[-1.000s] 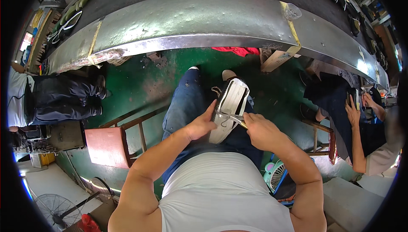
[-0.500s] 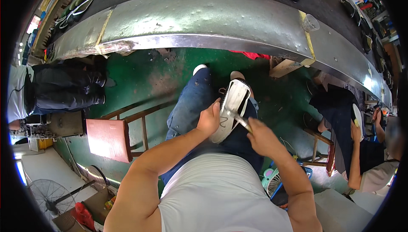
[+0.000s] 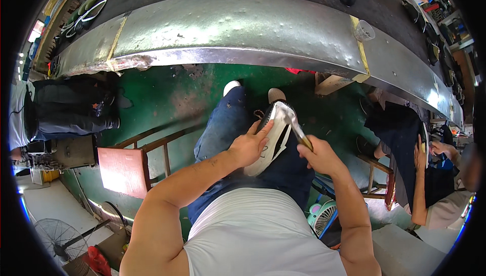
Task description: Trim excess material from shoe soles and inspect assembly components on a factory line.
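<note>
Stool [image 3: 121, 171], red-topped, stands toward nine o'clock of the shoe [image 3: 272, 143]. Left hand [image 3: 249, 145] sits at the shoe's nine-o'clock edge, fingers holding it, index extended over its pale face. Shoe position logged: over the dark jeans [image 3: 293, 172]. Metal-shafted hand tool [image 3: 297, 129], blurred, points to the shoe's twelve-o'clock end; contact, I cannot tell from here. Right hand [image 3: 319, 155], four o'clock, fingers closed round the tool's handle. Fan [image 3: 323, 216], green, five o'clock.
</note>
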`<state>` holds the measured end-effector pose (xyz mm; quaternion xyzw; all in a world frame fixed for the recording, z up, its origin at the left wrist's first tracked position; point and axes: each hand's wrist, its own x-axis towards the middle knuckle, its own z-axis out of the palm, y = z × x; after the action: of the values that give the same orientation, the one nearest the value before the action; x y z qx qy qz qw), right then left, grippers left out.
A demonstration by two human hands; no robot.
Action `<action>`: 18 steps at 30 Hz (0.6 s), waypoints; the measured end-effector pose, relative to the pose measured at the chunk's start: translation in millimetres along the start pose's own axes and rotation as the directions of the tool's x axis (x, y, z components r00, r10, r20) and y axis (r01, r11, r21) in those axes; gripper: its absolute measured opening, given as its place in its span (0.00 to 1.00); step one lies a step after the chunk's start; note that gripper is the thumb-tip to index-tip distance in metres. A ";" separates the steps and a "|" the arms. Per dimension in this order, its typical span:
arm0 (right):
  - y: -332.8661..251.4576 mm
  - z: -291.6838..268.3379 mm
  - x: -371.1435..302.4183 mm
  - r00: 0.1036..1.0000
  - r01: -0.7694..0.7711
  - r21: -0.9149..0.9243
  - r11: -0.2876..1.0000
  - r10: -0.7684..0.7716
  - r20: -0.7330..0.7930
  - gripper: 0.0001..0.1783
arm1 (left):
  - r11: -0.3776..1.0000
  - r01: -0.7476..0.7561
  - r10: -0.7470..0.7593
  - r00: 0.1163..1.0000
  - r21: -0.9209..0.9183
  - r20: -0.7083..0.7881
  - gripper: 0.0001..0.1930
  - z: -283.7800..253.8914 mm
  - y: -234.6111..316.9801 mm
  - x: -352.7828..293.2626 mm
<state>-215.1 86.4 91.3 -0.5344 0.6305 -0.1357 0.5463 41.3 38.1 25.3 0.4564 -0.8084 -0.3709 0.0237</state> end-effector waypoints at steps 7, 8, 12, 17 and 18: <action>28.8 38.2 29.1 0.960 0.136 -0.368 0.920 -0.214 -0.180 0.18 | 0.981 -0.054 0.021 0.984 0.188 0.178 0.33 -2.7 12.8 -11.3; 25.0 30.6 31.1 0.967 0.139 -0.320 0.937 -0.198 -0.160 0.19 | 0.986 0.076 -0.081 0.996 -0.150 -0.029 0.37 27.6 -11.5 -22.0; 72.6 57.9 14.3 0.936 0.243 -0.057 0.968 -0.250 -0.247 0.20 | 0.848 0.180 -0.186 0.982 -0.498 0.038 0.46 6.5 2.3 -48.9; 109.4 91.2 -10.2 0.849 0.346 0.332 0.878 -0.142 -0.509 0.19 | 0.934 0.279 -0.209 0.933 -0.223 0.294 0.48 -49.9 19.2 -34.1; 112.1 93.4 -12.5 0.862 0.312 0.527 0.790 -0.002 -0.507 0.17 | 0.995 0.092 -0.082 0.977 -0.040 0.196 0.47 -68.7 25.3 -34.3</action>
<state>-198.2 179.2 -20.8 -0.3379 0.6229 -0.5003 0.4974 69.0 32.1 101.1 0.4524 -0.7769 -0.4338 -0.0603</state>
